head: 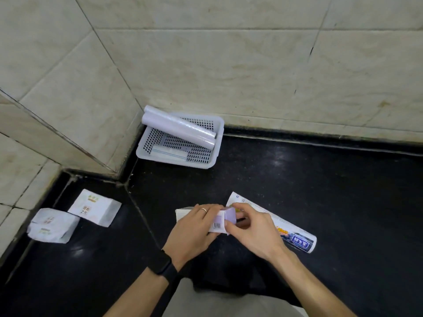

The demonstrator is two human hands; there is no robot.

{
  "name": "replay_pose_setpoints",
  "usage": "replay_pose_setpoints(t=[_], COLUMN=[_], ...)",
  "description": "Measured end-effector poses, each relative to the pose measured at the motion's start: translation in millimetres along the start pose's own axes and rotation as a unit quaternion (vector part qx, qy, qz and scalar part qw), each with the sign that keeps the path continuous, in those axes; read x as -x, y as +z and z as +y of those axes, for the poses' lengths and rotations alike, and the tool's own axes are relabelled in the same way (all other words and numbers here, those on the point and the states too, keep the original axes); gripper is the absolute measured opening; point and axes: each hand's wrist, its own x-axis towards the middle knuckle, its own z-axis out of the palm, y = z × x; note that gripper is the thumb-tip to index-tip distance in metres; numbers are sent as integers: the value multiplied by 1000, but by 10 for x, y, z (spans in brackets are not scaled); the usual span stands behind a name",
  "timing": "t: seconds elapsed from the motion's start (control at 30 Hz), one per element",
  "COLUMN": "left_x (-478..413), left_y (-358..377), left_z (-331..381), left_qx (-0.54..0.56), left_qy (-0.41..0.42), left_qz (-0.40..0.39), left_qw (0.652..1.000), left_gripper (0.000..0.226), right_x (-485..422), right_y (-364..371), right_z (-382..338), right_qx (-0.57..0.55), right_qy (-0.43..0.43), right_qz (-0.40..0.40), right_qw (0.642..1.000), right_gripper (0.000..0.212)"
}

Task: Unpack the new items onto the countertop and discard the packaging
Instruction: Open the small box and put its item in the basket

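While a small lilac-and-white cardboard carton [220,221] with a printed barcode is held just above the glossy black stone countertop [320,191], it is gripped from both sides. The left hand [194,227] is wrapped around the carton's body with fingers curled over the top; a thin ring [204,210] is worn on one finger and a black band [163,264] on the wrist. The lilac end of the carton is pinched by the right hand [254,227], thumb below and fingertips above. Whether that end is open cannot be told.

Just behind the right hand, a long white toothpaste tube [295,236] with a blue label is laid flat on the countertop, partly hidden by the fingers.

Well apart to the left, two white soft tissue packs are seen on the countertop, one [95,208] set just behind the other [52,225], their corners nearly touching.

In the far corner, against the beige tiled wall [229,65], a white perforated plastic basket [219,133] is placed. Two white rolls [180,128] are propped side by side across it, resting on its rim, and a flat white packet [169,153] is laid on its floor.
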Motion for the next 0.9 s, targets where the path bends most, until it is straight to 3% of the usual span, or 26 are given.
replay_pose_setpoints(t=[0.07,0.13,0.23,0.33,0.53,0.67,0.8,0.9], left_x=[43,82,117,125,52,16,-30,-80], left_y=[7,14,5,2,-13,9,39,38], left_z=[-26,-39,-36,25,56,-43,-82,-62], left_qx=[39,76,157,189,148,92,86,77], left_qy=[-41,-78,-143,-145,-55,-32,-39,-60], left_qz=[-20,-21,-11,1,36,19,27,15], left_qw=[998,994,977,971,987,995,995,995], left_gripper=[61,64,72,78,54,39,66,79], right_x=[-32,-74,-130,-128,-140,-165,-199,-205], right_y=[-16,-60,-141,-95,115,178,190,186], right_z=[7,4,2,29,81,66,11,-55], right_qx=[-46,-164,-357,-391,-479,-511,-500,-501], right_qy=[15,49,104,123,212,250,267,254], right_qz=[-12,-5,-3,-7,-45,0,16,-7], right_qw=[999,985,928,912,851,823,824,827], right_gripper=[48,32,17,20,30,44,52,69])
